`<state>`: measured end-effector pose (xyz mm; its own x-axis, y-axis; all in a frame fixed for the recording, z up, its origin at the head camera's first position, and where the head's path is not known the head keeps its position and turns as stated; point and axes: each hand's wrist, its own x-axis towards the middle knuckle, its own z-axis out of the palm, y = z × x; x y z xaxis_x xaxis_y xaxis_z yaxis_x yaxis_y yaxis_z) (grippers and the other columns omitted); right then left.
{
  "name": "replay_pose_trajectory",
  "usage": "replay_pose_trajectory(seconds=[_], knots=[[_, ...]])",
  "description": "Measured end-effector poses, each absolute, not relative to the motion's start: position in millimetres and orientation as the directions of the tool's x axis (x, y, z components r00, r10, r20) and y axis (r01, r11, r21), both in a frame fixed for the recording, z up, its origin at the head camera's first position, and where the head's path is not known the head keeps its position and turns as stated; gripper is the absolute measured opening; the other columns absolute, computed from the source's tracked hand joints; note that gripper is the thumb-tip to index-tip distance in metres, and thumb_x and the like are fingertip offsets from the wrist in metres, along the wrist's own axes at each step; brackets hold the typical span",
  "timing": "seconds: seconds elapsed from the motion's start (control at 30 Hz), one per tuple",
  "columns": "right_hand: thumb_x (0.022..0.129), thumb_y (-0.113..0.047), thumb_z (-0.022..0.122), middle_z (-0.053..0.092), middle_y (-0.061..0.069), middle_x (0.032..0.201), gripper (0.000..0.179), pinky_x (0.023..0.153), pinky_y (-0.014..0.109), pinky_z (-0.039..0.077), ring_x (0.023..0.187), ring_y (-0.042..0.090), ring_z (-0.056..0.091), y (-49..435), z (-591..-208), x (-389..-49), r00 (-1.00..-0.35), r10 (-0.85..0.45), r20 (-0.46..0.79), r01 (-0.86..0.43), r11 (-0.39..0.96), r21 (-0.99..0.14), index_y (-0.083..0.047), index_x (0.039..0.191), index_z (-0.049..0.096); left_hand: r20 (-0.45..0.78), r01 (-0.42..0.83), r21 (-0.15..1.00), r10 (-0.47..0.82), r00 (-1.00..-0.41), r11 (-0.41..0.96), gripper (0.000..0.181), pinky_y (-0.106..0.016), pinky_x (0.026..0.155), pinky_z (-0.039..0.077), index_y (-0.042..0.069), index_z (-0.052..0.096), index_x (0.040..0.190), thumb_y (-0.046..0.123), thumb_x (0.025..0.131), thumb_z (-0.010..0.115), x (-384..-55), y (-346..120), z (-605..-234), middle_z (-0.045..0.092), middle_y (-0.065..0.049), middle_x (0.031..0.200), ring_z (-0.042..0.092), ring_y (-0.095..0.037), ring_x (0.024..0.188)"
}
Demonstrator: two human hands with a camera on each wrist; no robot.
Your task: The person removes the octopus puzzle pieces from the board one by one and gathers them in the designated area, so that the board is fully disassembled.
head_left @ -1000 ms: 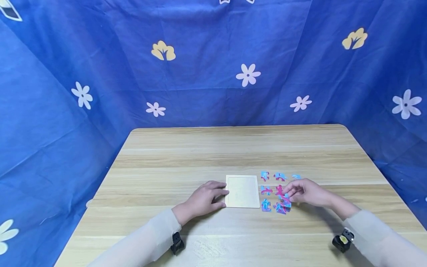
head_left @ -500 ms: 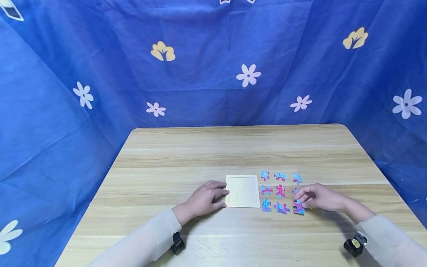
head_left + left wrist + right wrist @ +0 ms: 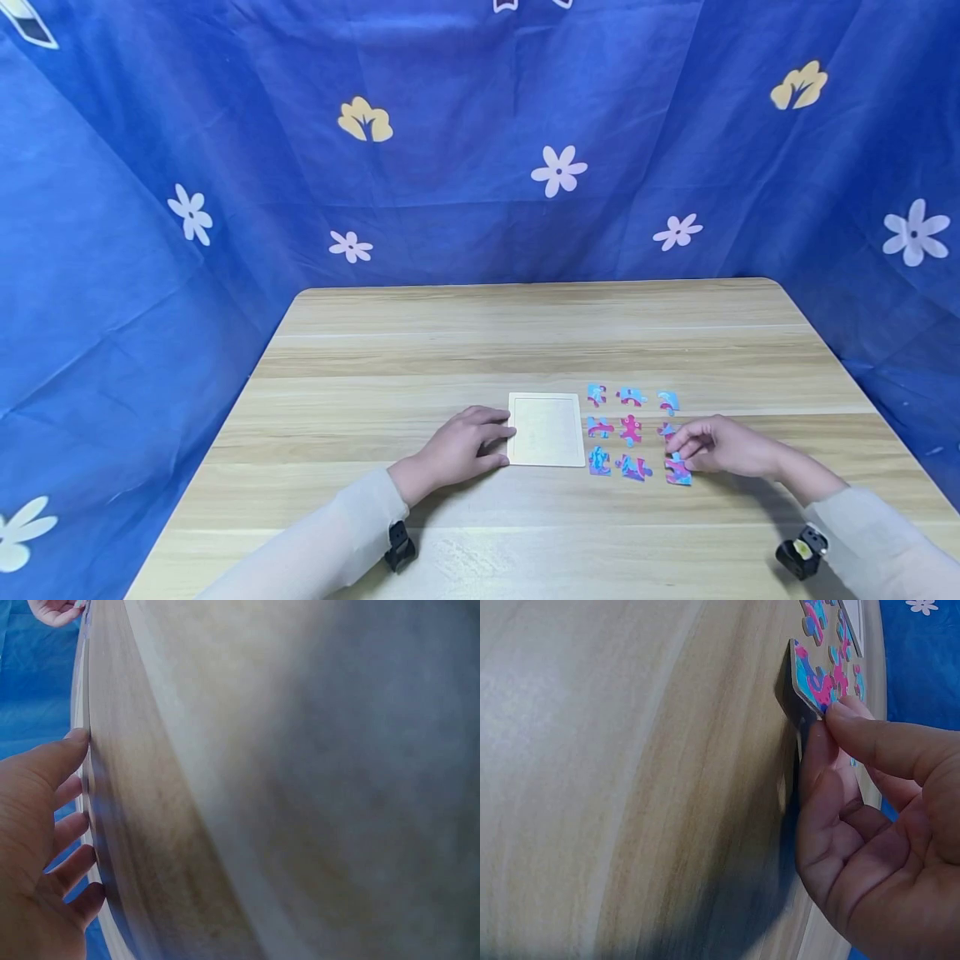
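Observation:
My right hand (image 3: 722,447) pinches the near edge of a pink, blue and purple jigsaw puzzle piece (image 3: 678,472) between thumb and fingers. In the right wrist view this puzzle piece (image 3: 810,681) is slightly tilted, with a shadow beneath it. My left hand (image 3: 459,448) lies at the left edge of a pale square puzzle tray (image 3: 546,432), its fingertips touching the rim. The left wrist view has those fingers (image 3: 75,866) loosely spread along the edge. Part of another puzzle piece (image 3: 664,431) is hidden by my right fingers.
Several other puzzle pieces (image 3: 631,429) lie apart in rows right of the tray. All rest on a wood-grain table (image 3: 420,350). A blue curtain (image 3: 465,192) with flowers hangs behind and beside it. Each wrist wears a small black camera (image 3: 400,547).
My right hand has carried the puzzle piece right, away from the bottom middle piece, to the right end of the near row. My left hand and the tray stay put.

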<state>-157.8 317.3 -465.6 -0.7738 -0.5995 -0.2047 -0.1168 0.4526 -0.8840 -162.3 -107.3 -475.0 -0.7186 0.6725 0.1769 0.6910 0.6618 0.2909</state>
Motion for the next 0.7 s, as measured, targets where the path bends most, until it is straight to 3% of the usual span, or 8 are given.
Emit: replay_pose_trajectory(seconds=[0.47,0.7], knots=[[0.083,0.006,0.062,0.064,0.015,0.097,0.021,0.063,0.023,0.052,0.083,0.013,0.059,317,-464,-157,-0.779,-0.581,-0.236,-0.073,0.459,-0.886,0.009,0.104,0.063,0.193,0.706,0.280,0.682,-0.705,0.650,0.042,-0.045,0.102,0.039,0.010,0.067,0.119,0.033,0.084,0.072,-161,-107,-474,0.056,-0.011,0.131,0.049,-0.028,0.122],[0.084,0.002,0.065,0.064,0.018,0.104,0.023,0.069,0.024,0.053,0.089,0.020,0.062,308,-460,-162,-0.782,-0.584,-0.218,-0.102,0.465,-0.879,0.006,0.107,0.065,0.185,0.700,0.280,0.678,-0.711,0.657,0.043,-0.043,0.102,0.039,0.012,0.067,0.120,0.036,0.084,0.071,-161,-108,-474,0.055,-0.009,0.132,0.049,-0.026,0.122]])
